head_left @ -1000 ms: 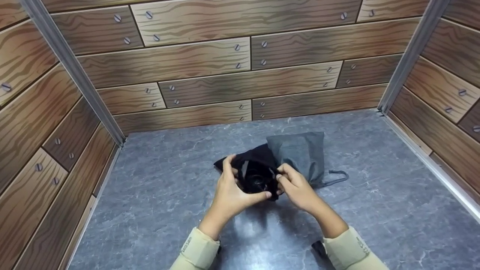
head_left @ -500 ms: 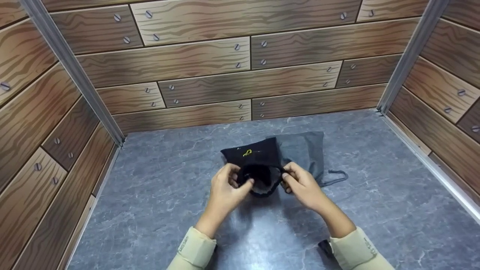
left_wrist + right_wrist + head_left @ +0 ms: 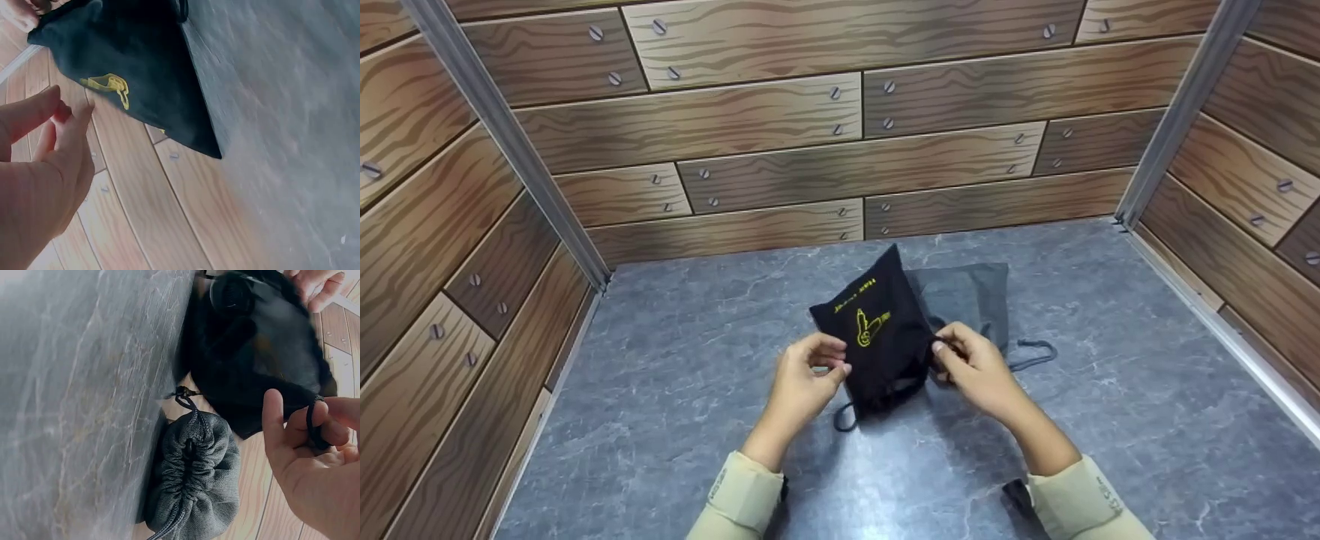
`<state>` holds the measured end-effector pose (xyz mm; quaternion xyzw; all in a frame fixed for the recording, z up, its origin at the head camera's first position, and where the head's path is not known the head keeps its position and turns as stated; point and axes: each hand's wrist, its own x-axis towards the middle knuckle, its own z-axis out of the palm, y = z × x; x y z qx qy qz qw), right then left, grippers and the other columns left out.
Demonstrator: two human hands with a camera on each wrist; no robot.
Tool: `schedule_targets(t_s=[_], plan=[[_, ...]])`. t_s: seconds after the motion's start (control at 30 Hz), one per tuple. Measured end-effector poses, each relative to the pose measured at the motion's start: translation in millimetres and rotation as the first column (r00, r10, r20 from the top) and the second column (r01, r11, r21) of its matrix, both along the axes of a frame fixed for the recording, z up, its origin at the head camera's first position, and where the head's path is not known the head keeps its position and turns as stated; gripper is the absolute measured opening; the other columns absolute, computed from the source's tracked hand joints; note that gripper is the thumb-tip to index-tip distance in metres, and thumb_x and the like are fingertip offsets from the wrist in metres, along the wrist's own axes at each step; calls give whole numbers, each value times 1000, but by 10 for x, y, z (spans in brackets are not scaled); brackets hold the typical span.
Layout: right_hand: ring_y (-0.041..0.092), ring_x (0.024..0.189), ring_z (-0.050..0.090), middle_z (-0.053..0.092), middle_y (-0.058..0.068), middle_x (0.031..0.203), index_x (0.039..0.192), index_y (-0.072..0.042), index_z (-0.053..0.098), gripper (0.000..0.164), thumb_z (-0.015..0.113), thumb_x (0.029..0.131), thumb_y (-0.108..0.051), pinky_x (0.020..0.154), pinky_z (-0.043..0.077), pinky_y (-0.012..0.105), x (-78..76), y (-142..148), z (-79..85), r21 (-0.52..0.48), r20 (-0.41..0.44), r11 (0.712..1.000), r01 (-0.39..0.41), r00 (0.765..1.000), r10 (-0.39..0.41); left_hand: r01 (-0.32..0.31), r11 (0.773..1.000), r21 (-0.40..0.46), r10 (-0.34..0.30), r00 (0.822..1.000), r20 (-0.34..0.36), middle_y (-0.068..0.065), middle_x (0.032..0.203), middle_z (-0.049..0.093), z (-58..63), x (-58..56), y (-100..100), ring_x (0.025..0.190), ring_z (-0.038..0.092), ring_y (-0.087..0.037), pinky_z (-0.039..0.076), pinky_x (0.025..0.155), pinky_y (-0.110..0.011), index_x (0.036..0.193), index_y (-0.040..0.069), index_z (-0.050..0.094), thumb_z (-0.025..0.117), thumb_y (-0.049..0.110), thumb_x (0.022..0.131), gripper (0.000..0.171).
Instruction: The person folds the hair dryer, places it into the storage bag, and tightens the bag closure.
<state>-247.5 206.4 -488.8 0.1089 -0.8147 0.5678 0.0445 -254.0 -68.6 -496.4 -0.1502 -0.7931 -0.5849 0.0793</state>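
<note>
A black drawstring bag [image 3: 892,352] with a yellow hair-dryer drawing stands tilted between my hands, its mouth toward me. My right hand [image 3: 979,375] pinches the right edge of that mouth; in the right wrist view a cord loop [image 3: 313,424] hangs at its fingers. Inside the opening a dark round ribbed part [image 3: 232,295] shows; the rest of the contents is hidden. My left hand [image 3: 806,379] is at the bag's left side, fingers bent and thumb near them. The left wrist view shows a gap between its fingertips [image 3: 53,93] and the cloth.
Behind and right of the black bag lies a grey drawstring pouch [image 3: 971,292], its neck gathered and its cord [image 3: 1039,352] trailing right. The marbled grey tabletop [image 3: 682,390] is bounded by wood-patterned panels [image 3: 772,127] at the back and sides.
The bag has turned from mouth-up, with its inside showing, to its printed face showing upward. My left hand has come off the rim; my right hand keeps its pinch.
</note>
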Motion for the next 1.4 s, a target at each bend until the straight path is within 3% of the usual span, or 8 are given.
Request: schedule_targets(t_s=[0.13,0.33,0.5,0.57,0.77,1.1,1.2,1.4], plan=[[20,77,68,69,14,89,109,-1,66,9,59,107,-7,69,61,30,1,8,8,20,-10,1000,16,1000,-15,46,969,-245,-15,992,125,-12,88,70,-28,60,-25,76,62,-17,57,71,-33,101,-1,68,89,10,78,33],[6,66,51,61,-1,77,105,-7,73,9,66,102,-3,64,44,21,6,59,6,124,-109,991,58,993,-44,182,828,-530,-27,958,286,-3,84,64,-99,196,-6,74,56,-17,50,69,-36,95,3,66,99,27,67,50],[3,60,45,53,-4,70,108,-6,77,11,67,102,-5,60,42,21,1,110,12,167,-127,985,47,992,-26,160,802,-575,-42,976,212,0,75,59,-186,185,81,68,55,-19,49,64,-37,79,6,64,94,20,72,34],[3,59,44,53,-3,69,109,-5,78,13,68,102,-6,59,41,21,5,135,16,195,-125,980,40,992,-16,123,784,-609,-46,989,141,2,72,59,-349,119,80,66,54,-18,49,60,-38,75,11,62,88,16,75,26],[4,75,62,77,8,94,112,-3,79,19,68,104,-16,70,53,21,51,298,92,287,-93,958,20,996,7,2,767,-642,-37,998,-41,-12,74,68,-349,163,93,68,65,-33,54,63,-51,75,7,63,72,-2,68,14],[12,61,52,70,-2,79,102,-8,80,22,61,105,-18,61,44,31,112,456,219,583,-51,812,20,999,13,-33,686,-727,-26,997,-69,-18,82,73,-251,237,105,75,71,-42,57,66,-52,82,3,68,78,3,73,13],[13,66,55,72,-1,84,99,-11,80,18,64,104,-18,63,46,34,109,483,222,613,-95,788,55,995,4,-74,693,-717,6,995,-96,-17,75,69,-347,197,58,68,68,-40,54,63,-53,71,5,61,74,8,79,15],[14,80,62,74,2,93,98,-10,80,11,70,102,-15,74,53,42,99,599,239,618,-171,783,78,985,36,-238,767,-596,139,968,-207,-12,64,59,-278,145,-61,56,57,-32,50,56,-52,60,13,47,69,6,82,32]])
